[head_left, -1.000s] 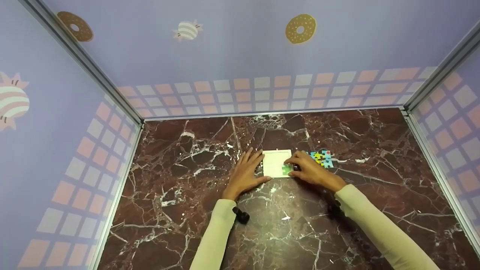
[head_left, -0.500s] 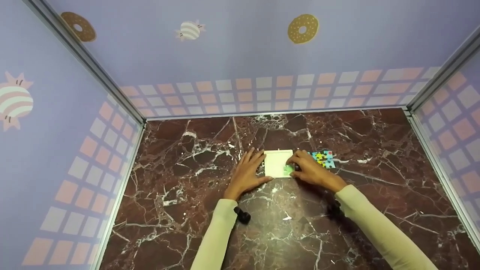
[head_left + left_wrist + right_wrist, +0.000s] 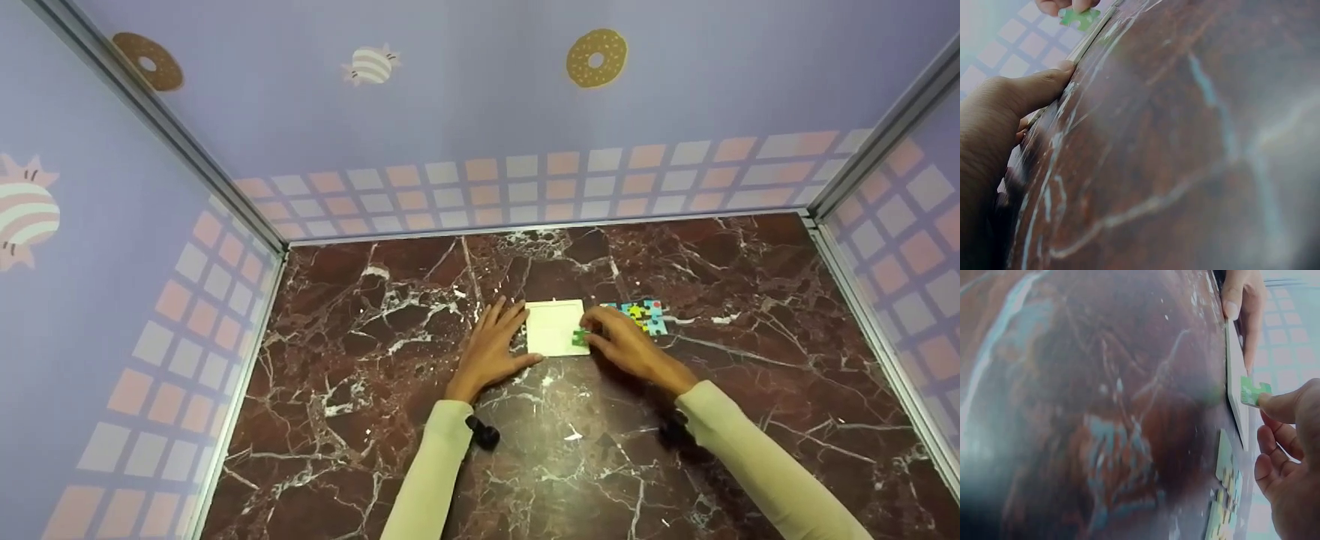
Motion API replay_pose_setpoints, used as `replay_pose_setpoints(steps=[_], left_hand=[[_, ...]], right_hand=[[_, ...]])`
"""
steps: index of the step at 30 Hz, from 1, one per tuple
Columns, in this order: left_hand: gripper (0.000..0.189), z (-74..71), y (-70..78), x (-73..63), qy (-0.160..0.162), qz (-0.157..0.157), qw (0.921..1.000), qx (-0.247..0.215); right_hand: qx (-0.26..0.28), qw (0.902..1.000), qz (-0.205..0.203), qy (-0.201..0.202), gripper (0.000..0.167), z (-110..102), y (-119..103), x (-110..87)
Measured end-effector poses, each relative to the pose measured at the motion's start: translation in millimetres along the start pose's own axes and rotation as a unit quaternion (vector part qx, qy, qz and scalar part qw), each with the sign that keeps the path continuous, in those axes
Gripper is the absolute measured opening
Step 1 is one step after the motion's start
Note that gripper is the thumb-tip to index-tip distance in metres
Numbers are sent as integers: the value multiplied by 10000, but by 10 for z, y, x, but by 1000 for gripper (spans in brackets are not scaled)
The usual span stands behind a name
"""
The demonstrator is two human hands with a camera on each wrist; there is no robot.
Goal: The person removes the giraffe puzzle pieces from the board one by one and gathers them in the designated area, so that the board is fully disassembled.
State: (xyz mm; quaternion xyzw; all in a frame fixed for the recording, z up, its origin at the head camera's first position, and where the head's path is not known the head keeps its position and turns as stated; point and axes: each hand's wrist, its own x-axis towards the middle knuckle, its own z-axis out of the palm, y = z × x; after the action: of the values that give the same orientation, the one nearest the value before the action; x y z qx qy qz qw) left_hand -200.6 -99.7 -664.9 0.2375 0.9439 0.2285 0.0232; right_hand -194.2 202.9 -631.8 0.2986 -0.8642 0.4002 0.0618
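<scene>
A square, pale puzzle tray (image 3: 551, 328) with a raised rim lies on the marble-patterned table. My left hand (image 3: 493, 349) rests along its left side, fingers spread and straight, with the thumb at the near left corner. Over the tray's near right corner, my right hand (image 3: 621, 341) pinches a green jigsaw piece (image 3: 1253, 392) between thumb and fingers. In the right wrist view the piece stands tilted above the tray's edge. The left wrist view also shows this green piece (image 3: 1079, 19) raised over the tray, partly covered by fingertips.
Just right of the tray lies a group of blue and yellow jigsaw pieces (image 3: 645, 315), partly hidden behind the right hand. Patterned lilac walls (image 3: 480, 112) enclose the back and both sides of the table (image 3: 360, 450). A small black device (image 3: 484, 433) sits at the left wrist.
The right hand has drawn slightly back to the right, and the green piece has lifted and tilted from the tray's near right corner. The left hand stays put on the tray's edge.
</scene>
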Motion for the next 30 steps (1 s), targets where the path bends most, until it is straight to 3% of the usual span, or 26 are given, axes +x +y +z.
replay_pose_setpoints(steps=[13,23,30], left_hand=[[102,13,-8,8,28,71,10000,-18],[101,23,-11,14,49,89,9999,39],[100,16,-10,18,34,126,9999,28]], right_hand=[[92,9970,-163,748,25,-347,142,-223],[45,9951,-21,984,22,-646,224,-391],[111,9940,369,1020,22,-773,263,-555]])
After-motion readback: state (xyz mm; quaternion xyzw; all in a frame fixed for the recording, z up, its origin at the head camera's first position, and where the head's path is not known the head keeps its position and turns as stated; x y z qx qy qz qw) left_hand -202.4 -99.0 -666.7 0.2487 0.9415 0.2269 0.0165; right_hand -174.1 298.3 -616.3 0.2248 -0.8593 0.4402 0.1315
